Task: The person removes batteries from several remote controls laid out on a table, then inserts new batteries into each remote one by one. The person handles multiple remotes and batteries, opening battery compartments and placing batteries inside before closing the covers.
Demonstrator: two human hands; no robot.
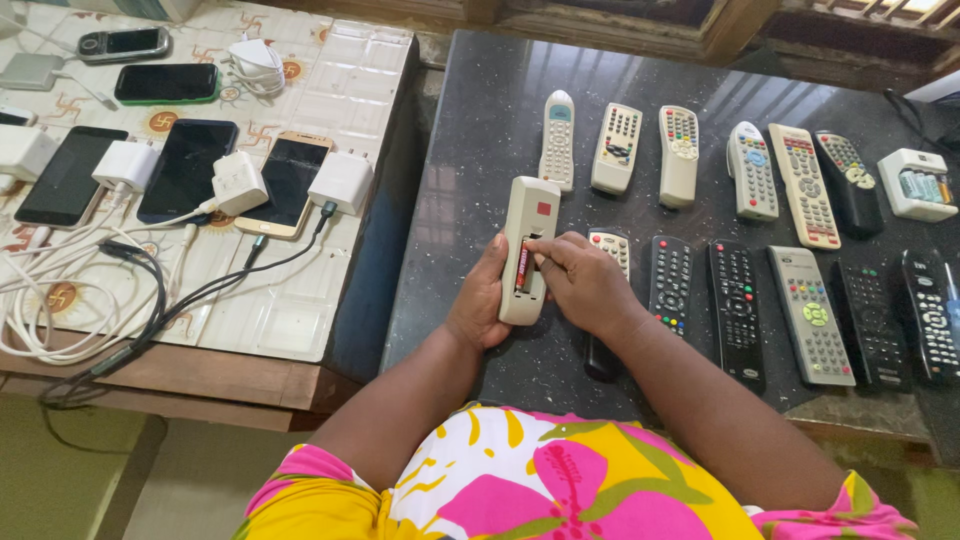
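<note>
My left hand (480,300) holds a long beige remote (528,215) back side up over the dark stone counter (480,130). Its battery bay is uncovered and a red battery (521,268) lies inside. My right hand (582,280) rests over the bay, its fingertips touching the battery. Under my right hand lie a small grey remote (612,247) and a dark object (600,358) by my wrist.
Two rows of several remotes lie on the counter to the right, light ones (679,155) behind, black ones (737,310) in front. A white battery charger (916,185) stands far right. On the left table (350,90) are several phones (187,168), white chargers (342,180) and tangled cables (90,300).
</note>
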